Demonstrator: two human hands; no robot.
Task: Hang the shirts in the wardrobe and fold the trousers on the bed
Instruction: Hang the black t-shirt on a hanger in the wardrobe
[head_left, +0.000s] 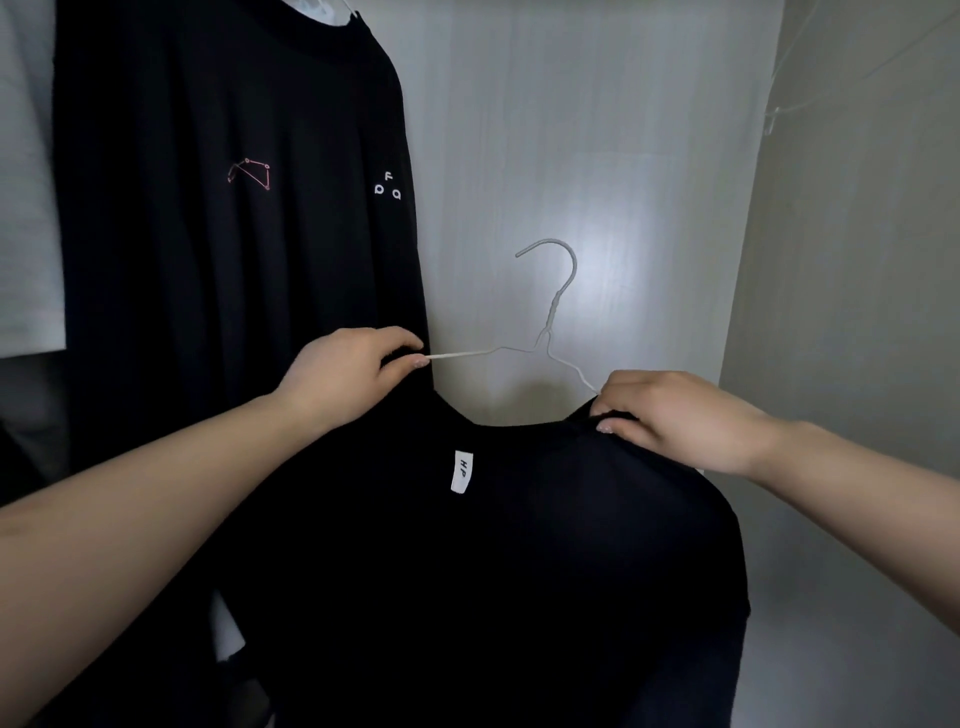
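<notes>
1. Holding a black T-shirt (498, 545) up in front of the wardrobe's pale back panel (597, 156), at about 6 o'clock in the head view, its white neck label (462, 472) facing the camera.
2. Pinching the left arm of a white wire hanger (545, 332) with the left hand (353, 374), thumb and fingertips closed on the wire at about 9 o'clock from the hook, probably to steady the hanger while the cloth goes over it.
3. Gripping the collar edge of the T-shirt with the right hand (670, 421), fingers curled round the fabric at about 3 o'clock from the hook, seemingly pulling the neck opening over the hanger's right shoulder.
4. Leaving the hook free and upright above the collar, at 12 o'clock from the label, likely so it can catch a rail afterwards; no rail showing here.
5. Sitting only partly dressed: bare wire showing between the two hands, so the left shoulder probably needing tucking next.
6. Hanging already at 10 o'clock, another black T-shirt with a small printed chest design (228, 208), with a white garment (26, 208) just beside it at the left edge.
</notes>
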